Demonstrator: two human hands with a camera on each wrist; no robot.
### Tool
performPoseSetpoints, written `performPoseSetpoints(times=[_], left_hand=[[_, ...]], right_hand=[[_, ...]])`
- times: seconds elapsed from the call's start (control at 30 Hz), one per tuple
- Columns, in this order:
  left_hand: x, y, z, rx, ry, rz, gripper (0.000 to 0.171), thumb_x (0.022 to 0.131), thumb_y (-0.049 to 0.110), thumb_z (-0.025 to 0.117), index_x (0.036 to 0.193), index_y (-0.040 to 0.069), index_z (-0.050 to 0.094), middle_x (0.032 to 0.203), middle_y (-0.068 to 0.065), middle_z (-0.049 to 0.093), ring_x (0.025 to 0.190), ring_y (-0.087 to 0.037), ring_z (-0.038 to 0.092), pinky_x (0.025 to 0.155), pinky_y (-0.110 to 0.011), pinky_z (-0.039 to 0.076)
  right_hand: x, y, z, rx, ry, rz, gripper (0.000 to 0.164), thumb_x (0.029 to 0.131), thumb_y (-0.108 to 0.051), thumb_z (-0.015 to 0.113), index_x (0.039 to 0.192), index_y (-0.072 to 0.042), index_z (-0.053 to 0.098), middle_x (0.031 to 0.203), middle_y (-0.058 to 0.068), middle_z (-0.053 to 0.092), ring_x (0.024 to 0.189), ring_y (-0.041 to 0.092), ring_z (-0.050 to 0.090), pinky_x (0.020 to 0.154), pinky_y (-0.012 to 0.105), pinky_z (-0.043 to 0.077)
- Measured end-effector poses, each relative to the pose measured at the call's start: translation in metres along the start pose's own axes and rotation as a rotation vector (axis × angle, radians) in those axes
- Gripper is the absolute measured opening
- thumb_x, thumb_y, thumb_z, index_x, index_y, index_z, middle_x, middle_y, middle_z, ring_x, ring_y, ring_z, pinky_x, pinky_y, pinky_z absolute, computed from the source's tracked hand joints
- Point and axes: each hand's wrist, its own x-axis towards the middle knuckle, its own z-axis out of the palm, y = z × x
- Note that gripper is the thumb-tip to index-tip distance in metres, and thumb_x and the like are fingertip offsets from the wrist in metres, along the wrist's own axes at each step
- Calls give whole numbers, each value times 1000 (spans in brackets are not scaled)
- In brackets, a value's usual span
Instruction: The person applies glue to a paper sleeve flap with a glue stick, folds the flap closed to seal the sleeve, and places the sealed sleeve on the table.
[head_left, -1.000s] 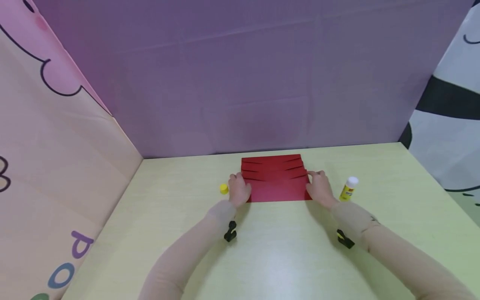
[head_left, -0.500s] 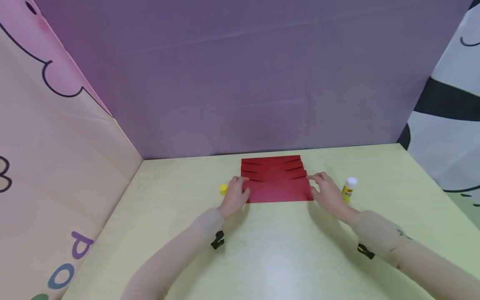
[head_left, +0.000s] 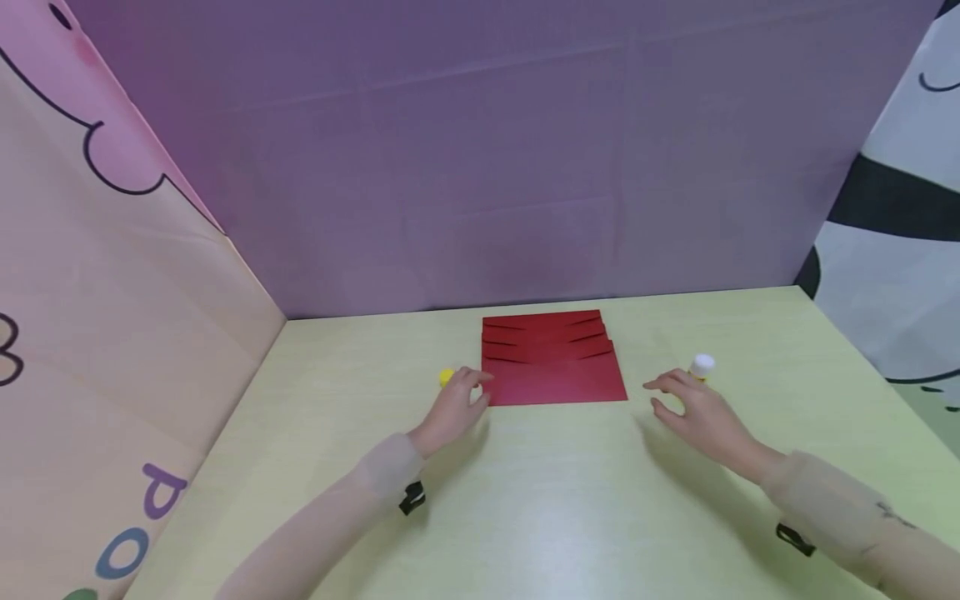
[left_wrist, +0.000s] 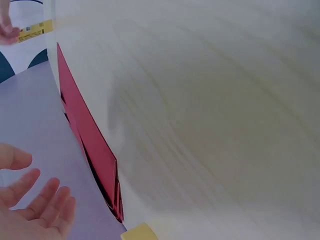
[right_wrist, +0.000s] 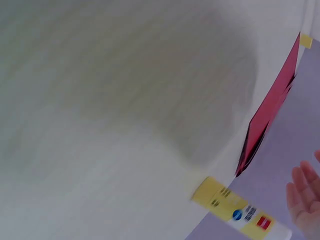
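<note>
A red paper (head_left: 555,379) folded into several overlapping layers lies at the back middle of the table. My left hand (head_left: 452,408) is beside its lower left corner, fingers loosely bent and nothing between them. In the left wrist view, that hand (left_wrist: 37,210) is apart from the paper (left_wrist: 90,125). To the right of the paper, my right hand (head_left: 701,417) hovers with thumb and fingers spread, holding nothing. Behind it a glue stick (head_left: 702,365) stands upright, its yellow body mostly hidden by the hand; the right wrist view shows the glue stick's label (right_wrist: 237,212).
A small yellow cap (head_left: 446,377) sits left of the paper, partly covered by my left hand. The pale wooden table (head_left: 525,500) ends at a purple backdrop (head_left: 480,167). Printed panels stand at the left (head_left: 112,333) and right (head_left: 900,275).
Both hands have let go of the paper's side edges and drawn back toward me and outward, the right one farther. The paper stays where it was, with its folds unchanged.
</note>
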Motion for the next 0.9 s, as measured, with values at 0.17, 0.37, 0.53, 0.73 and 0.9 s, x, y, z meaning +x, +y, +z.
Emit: performPoseSetpoints(times=[0.17, 0.37, 0.53, 0.73, 0.9], left_hand=[[-5, 1, -3, 6, -21, 8, 28, 88, 9, 53, 115, 0, 54, 107, -13, 52, 97, -23, 49, 83, -35, 45], [-10, 4, -7, -8, -58, 25, 30, 87, 7, 53, 115, -1, 54, 108, -14, 53, 98, -25, 50, 84, -36, 45], [-15, 7, -9, 5, -90, 40, 28, 86, 7, 54, 114, -1, 54, 107, -15, 53, 99, -28, 51, 86, -37, 44], [-21, 8, -12, 27, -113, 84, 26, 85, 6, 56, 110, 0, 56, 103, -11, 55, 98, -29, 52, 85, -39, 44], [-24, 6, -13, 42, -161, 70, 26, 86, 7, 55, 111, 0, 56, 104, -11, 55, 98, -26, 52, 85, -38, 44]], right_hand=[[-13, 11, -10, -29, -8, 3, 22, 64, 4, 69, 84, -2, 65, 81, 5, 60, 72, 22, 57, 59, 35, 48], [-24, 22, -22, -45, -66, 94, 14, 66, 2, 68, 78, -5, 64, 78, 5, 62, 70, 22, 57, 59, 35, 47], [-30, 33, -27, -53, -138, 161, 8, 71, -2, 67, 76, -6, 63, 75, 2, 61, 70, 23, 57, 59, 35, 47], [-29, 44, -31, -58, -229, 279, 9, 76, -6, 63, 81, 1, 64, 77, 11, 62, 72, 29, 57, 60, 40, 47], [-25, 47, -31, -40, -308, 395, 27, 81, -10, 57, 95, 13, 57, 84, 24, 60, 76, 38, 57, 64, 47, 46]])
